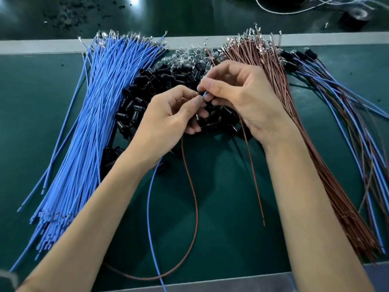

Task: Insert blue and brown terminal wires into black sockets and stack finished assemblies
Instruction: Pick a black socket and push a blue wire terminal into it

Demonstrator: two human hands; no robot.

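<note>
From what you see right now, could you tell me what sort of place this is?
Probably a factory wire-assembly bench: a green mat carries bundles of blue wires and brown wires, a heap of black sockets between them, and finished assemblies stacked far right.

A dark green worktop (pixel 221 197) fills most of the frame. A pale grey strip (pixel 42 46) crosses the upper part, with more green surface (pixel 189 17) beyond it and a bright glare (pixel 134 1) at top centre. Black crumbs (pixel 69 15) lie scattered at upper left; a black tape roll (pixel 355 17) and a white cable (pixel 277 13) sit at upper right. A grey edge (pixel 231 281) borders the bottom
</note>
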